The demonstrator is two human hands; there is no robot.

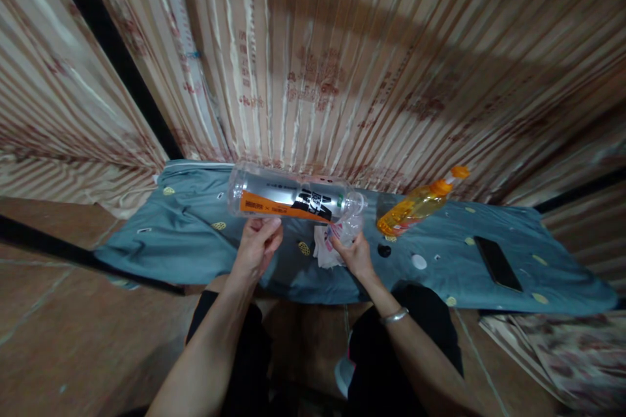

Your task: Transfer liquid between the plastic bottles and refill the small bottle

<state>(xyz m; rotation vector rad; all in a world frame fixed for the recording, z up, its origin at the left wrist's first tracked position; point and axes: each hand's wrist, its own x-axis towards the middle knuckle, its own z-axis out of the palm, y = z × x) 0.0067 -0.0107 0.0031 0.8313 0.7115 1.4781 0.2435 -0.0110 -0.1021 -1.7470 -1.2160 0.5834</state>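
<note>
A large clear plastic bottle [286, 199] with a silver, black and orange label lies sideways above the cloth, its neck toward the right. My left hand [257, 244] is closed on its underside near the base. In my right hand [356, 254] is a smaller clear plastic bottle [346, 227] with pink print, tilted with its top against or very near the large bottle's neck. Whether liquid passes between the two I cannot tell. A crumpled white tissue [323, 249] lies just below the smaller bottle, partly hidden by it.
An orange-yellow bottle [415, 207] with an orange top leans to the right. Nearer me are a black cap [384, 250], a white cap [419, 262] and a dark phone [497, 264] on the teal patterned cloth [195, 241]. Striped curtains [313, 78] hang behind; a black pole [112, 52] slants at left.
</note>
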